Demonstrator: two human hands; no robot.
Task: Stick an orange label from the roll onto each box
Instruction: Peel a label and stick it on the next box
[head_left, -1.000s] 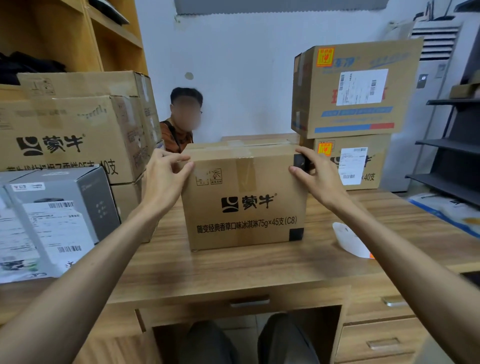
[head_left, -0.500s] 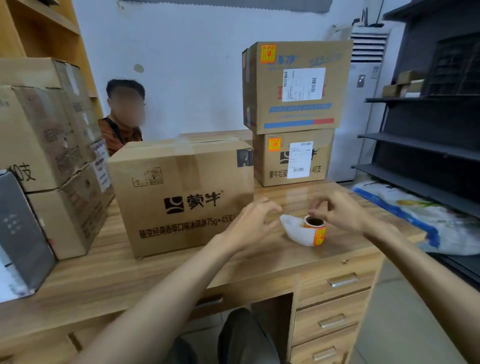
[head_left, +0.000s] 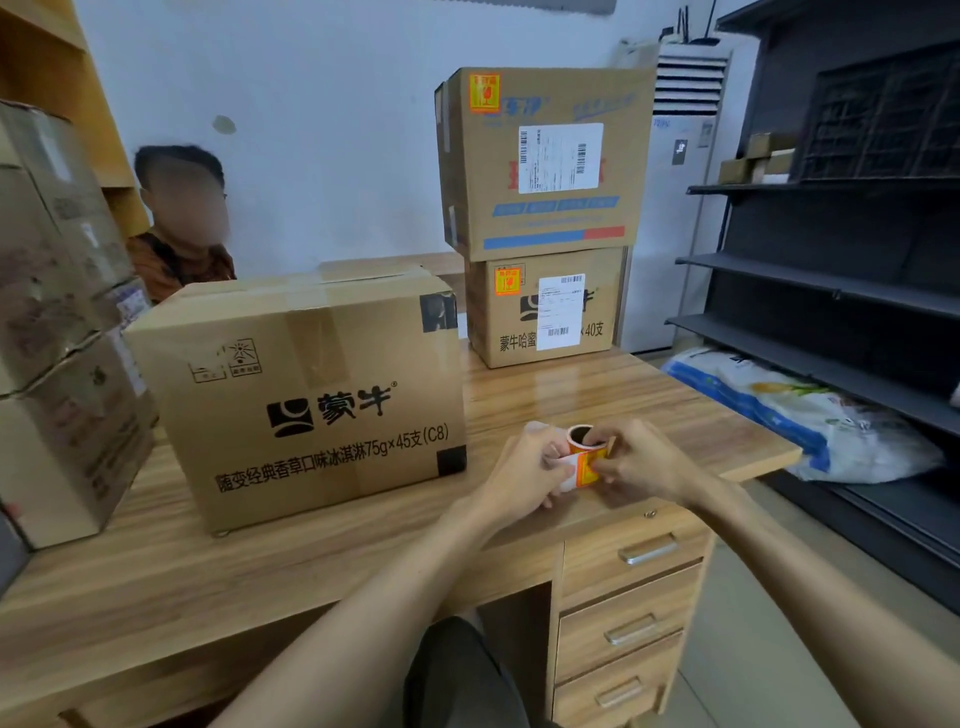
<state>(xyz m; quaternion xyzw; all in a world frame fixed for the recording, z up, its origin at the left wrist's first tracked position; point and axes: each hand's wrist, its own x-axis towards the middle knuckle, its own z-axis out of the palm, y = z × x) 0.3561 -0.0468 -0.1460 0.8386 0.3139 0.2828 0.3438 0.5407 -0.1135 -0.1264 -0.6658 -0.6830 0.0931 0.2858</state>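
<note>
A small roll of orange labels sits between both hands just above the desk's front right part. My left hand grips the roll's white backing strip on its left side. My right hand pinches an orange label at the roll's right side. A large brown cardboard box with black print stands on the desk to the left of my hands; I see no orange label on its front. Two stacked boxes behind, the upper and the lower, each carry an orange label at the top left.
The wooden desk has drawers under its right end. More cardboard boxes are piled at the left. A person sits behind the desk. Dark shelving with a plastic bag stands at the right.
My hands left the big box's sides and went to the label roll at the right. Both hands now hold the roll, and the view has turned right.
</note>
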